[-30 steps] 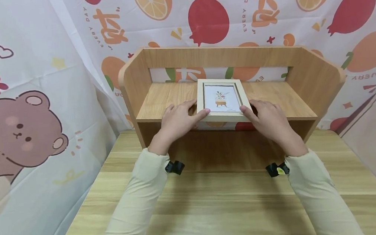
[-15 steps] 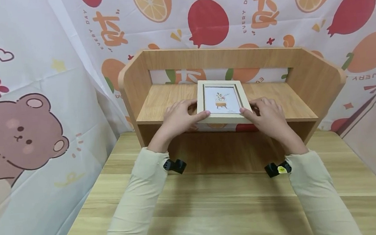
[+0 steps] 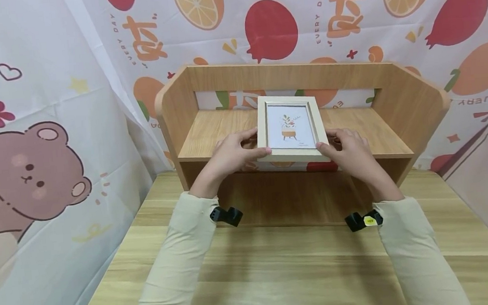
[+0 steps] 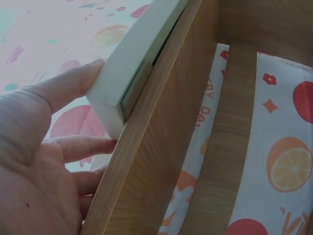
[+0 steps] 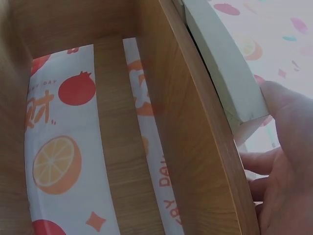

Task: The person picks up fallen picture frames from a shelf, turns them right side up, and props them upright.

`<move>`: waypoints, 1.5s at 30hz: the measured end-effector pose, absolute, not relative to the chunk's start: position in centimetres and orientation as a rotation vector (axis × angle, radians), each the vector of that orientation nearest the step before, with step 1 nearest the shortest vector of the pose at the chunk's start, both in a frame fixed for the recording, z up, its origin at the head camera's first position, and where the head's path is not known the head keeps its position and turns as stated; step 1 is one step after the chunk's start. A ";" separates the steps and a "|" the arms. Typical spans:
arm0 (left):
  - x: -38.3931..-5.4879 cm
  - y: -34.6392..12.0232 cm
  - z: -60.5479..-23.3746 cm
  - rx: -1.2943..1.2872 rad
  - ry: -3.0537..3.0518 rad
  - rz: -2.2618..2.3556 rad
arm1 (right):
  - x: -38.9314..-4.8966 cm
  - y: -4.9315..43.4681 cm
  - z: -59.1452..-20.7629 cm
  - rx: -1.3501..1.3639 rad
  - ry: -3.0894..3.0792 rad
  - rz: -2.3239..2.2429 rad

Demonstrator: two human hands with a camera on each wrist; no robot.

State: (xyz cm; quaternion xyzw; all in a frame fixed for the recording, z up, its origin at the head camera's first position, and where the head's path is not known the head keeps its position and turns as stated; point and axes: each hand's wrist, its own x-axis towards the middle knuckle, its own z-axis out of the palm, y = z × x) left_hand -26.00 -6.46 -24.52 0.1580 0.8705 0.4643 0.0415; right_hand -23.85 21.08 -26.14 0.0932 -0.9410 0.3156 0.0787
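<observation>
A cream picture frame (image 3: 289, 126), holding a print of a potted plant, lies face up at the front edge of the wooden desk shelf (image 3: 220, 125), its far edge tilted up. My left hand (image 3: 233, 156) grips its near left corner, thumb on the front edge and fingers along the side. At the near right corner my right hand (image 3: 350, 153) holds it the same way. In the left wrist view a small flat piece (image 4: 137, 90) shows between the frame and the shelf board (image 4: 142, 166). The right wrist view shows the frame's edge (image 5: 225, 63) close along the board.
The shelf stands on a light wood-grain table (image 3: 289, 274), with an open compartment (image 3: 291, 197) below its board. Its side panels (image 3: 414, 103) rise at both ends. Printed cloth (image 3: 272, 29) hangs behind, and a bear-patterned cloth (image 3: 28, 171) hangs at the left.
The picture frame's far edge has risen, tilting its face more toward me, and it has shifted slightly right. Both hands have stayed at its near corners.
</observation>
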 end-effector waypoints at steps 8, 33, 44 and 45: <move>-26.0 -6.6 -24.8 0.472 2.678 1.462 | -24.0 20.9 -26.4 0.286 -2.759 0.981; -26.8 -5.7 -24.8 0.532 2.570 1.747 | -25.1 20.6 -25.4 0.345 -2.686 1.365; -27.1 -5.1 -25.0 0.554 2.640 1.749 | -25.8 20.7 -25.4 0.309 -2.678 1.335; -27.1 -5.1 -25.0 0.553 2.651 1.746 | -25.8 20.8 -25.4 0.307 -2.674 1.340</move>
